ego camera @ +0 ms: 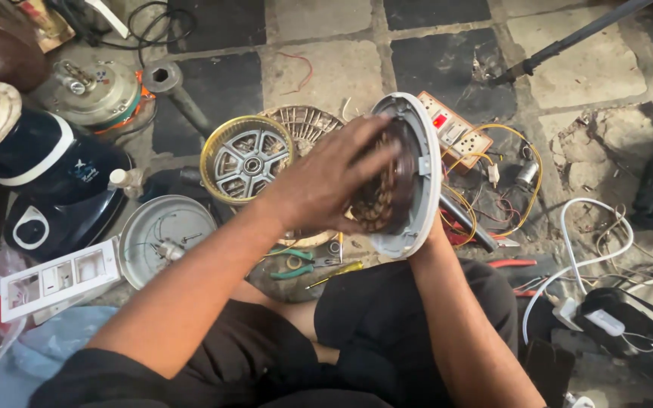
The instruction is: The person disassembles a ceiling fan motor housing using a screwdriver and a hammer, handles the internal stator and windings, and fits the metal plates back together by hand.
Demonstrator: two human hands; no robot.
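Observation:
A round white fan motor housing (422, 159) is held up on edge in front of me, its open side facing left. Copper windings (379, 200) show inside it. My left hand (326, 177) is spread over the open side, fingers resting on the windings. My right hand is hidden behind the housing; only its forearm (455, 302) shows, rising to the housing's lower back edge, so it appears to support it from behind.
On the floor lie a yellow-rimmed rotor (246, 159), a grey round cover (162, 234), a white switch plate (58, 278), a dark blue appliance (47, 181), green-handled pliers (296, 264), a yellow screwdriver (334, 273), a switch board (455, 132) with tangled wires, a white cable (568, 249).

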